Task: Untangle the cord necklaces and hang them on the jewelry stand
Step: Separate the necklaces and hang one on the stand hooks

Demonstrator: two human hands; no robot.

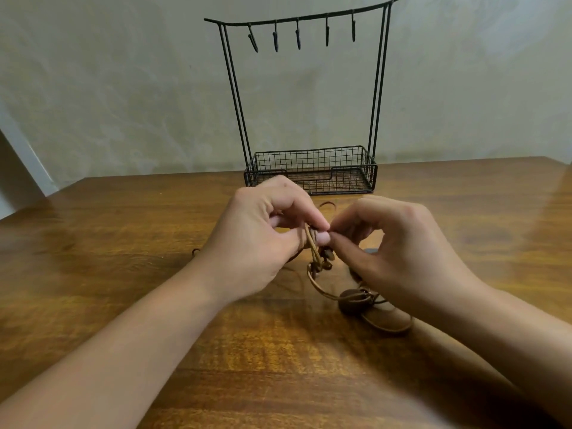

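Wooden table (123, 274), plain wall behind. Left hand (263, 239) and right hand (399, 252) both pinch the tangled cord necklaces (315, 258) between fingertips; loops trail below onto the table. Jewelry stand (309, 168) behind, hooks bare.

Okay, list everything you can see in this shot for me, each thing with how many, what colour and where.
jewelry stand: one, black wire, far side of the table against the wall
hooks: five, black, hanging empty from the stand's top bar
wire basket: one, black, base of the stand
cord necklaces: tangled bundle, count unclear, brown, on the table between the hands
round pendant: one, dark brown, under the right wrist
table: one, brown wood
wall: pale, behind
left hand: pinches the cords
right hand: pinches the cords too
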